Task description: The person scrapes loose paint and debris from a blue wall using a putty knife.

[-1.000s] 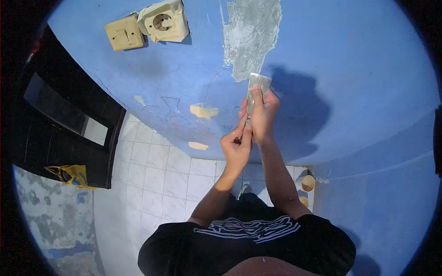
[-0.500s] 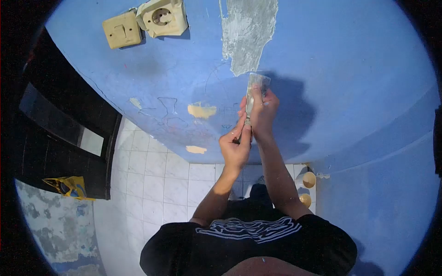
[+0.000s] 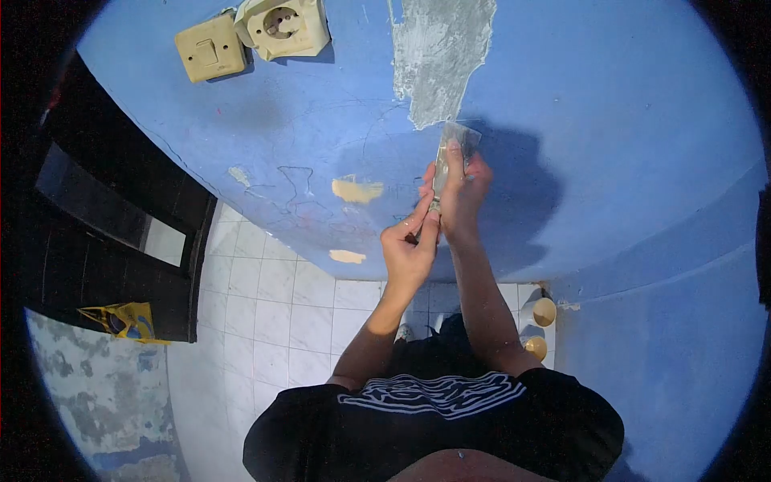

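The black shirt [image 3: 361,446] has short sleeves [image 3: 281,422] — with a print [image 3: 434,395] of wavy white lines

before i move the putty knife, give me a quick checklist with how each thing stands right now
1. Right hand gripping putty knife, thumb on blade: ok
2. Left hand on the handle: ok
3. Blade near the bare grey patch's lower tip: ok
4. Blade edge pressed against the blue wall: cannot tell
5. Wall socket and light switch clear of blade: ok
6. Wall beside blade free of shadow: not ok

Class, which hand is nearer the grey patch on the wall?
Right: the right hand is just below the grey patch, on the scraper; the left hand is lower, farther away.
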A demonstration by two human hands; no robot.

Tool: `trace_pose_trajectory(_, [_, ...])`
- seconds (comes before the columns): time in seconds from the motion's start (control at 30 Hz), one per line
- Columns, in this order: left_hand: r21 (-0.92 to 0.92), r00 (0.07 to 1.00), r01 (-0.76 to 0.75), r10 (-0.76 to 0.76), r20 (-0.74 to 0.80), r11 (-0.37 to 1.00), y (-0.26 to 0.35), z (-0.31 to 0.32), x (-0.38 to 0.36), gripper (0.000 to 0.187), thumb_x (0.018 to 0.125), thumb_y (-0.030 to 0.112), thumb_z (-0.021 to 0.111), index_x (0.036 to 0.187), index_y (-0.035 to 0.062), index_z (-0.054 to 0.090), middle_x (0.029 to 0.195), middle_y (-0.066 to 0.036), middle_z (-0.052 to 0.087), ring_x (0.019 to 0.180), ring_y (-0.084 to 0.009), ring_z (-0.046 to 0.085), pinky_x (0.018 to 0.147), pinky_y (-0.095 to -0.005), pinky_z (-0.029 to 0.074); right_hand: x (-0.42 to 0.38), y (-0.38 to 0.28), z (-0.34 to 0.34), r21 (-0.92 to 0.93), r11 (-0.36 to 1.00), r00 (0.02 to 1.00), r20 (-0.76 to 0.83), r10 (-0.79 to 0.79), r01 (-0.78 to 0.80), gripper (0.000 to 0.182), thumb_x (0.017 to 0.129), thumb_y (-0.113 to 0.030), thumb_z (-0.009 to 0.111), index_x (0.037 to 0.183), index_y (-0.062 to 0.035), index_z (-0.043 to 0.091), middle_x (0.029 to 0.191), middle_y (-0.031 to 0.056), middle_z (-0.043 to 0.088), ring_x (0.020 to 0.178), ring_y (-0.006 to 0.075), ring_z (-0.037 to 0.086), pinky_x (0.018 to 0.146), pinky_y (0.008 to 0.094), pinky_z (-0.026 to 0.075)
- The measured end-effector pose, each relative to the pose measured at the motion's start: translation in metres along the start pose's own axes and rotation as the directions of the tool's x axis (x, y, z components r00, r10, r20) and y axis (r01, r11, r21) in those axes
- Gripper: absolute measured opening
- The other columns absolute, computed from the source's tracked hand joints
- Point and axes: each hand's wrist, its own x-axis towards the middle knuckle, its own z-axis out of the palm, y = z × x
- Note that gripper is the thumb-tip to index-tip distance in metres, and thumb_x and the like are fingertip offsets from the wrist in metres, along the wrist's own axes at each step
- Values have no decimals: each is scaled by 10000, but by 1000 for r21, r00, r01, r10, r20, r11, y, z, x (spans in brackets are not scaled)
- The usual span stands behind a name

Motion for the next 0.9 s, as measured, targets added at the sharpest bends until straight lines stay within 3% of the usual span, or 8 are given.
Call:
trace_pose_trajectory(0.1, [2, 998, 57, -57, 6, 998, 2, -2, 1, 313, 920, 63, 629, 1224, -2, 653, 666, 55, 585, 591, -16, 457, 550, -186, 370, 1, 1, 1, 0, 1000, 1000, -5, -8, 8, 291, 996, -274, 510, 851, -28, 569, 579, 58, 587, 454, 134, 584, 413, 272, 465])
trace_pose_trajectory(0.2, [-26, 987, 155, -153, 50, 988, 15, -6, 3, 316, 921, 70, 630, 1229, 0, 650, 686, 49, 603, 607, -16, 464, 558, -184, 375, 2, 2, 2, -1, 1000, 1000, -14, -9, 9, 295, 997, -274, 508, 856, -24, 570, 580, 58, 588, 457, 133, 583, 414, 275, 465])
trace_pose_trajectory(0.4, [10, 996, 68, -68, 58, 998, 13, 5, 19, 330, 920, 80, 636, 1242, 7, 644, 706, 39, 625, 640, -16, 477, 566, -187, 390, 17, -12, 6, 49, 997, 998, -46, -50, 53, 334, 981, -313, 556, 777, -48, 550, 568, 54, 564, 435, 122, 541, 395, 264, 440])
trace_pose_trajectory(0.53, [-43, 999, 28, -26, 32, 999, 15, 16, 17, 333, 918, 77, 635, 1242, 3, 642, 688, 44, 614, 631, -13, 472, 561, -192, 391, 17, -17, 2, 56, 993, 995, -12, -101, 101, 329, 979, -307, 566, 775, -50, 548, 567, 49, 560, 435, 117, 537, 391, 261, 434])
trace_pose_trajectory(0.6, [0, 999, -38, 38, -5, 999, -3, 13, 6, 323, 942, 69, 609, 1258, 7, 628, 560, 78, 479, 470, -18, 411, 440, -187, 323, 10, -2, -5, 26, 999, 999, -10, -43, 44, 331, 978, -308, 567, 774, -49, 548, 566, 50, 559, 433, 118, 535, 390, 260, 432])
trace_pose_trajectory(0.63, [5, 999, -40, 40, -7, 999, -8, 10, 2, 323, 942, 69, 609, 1258, 7, 628, 560, 78, 479, 470, -18, 411, 440, -187, 323, 8, 5, -6, 0, 1000, 1000, -6, 13, -13, 332, 978, -309, 569, 773, -49, 547, 566, 51, 558, 431, 118, 534, 390, 259, 431])
trace_pose_trajectory(0.9, [37, 1000, 9, -10, 21, 999, 10, 7, 7, 327, 942, 70, 613, 1261, 2, 625, 566, 73, 490, 479, -13, 407, 443, -191, 323, 6, -5, 0, 41, 999, 999, -45, 6, -4, 335, 975, -304, 567, 768, -41, 552, 565, 64, 559, 422, 133, 532, 387, 273, 430])
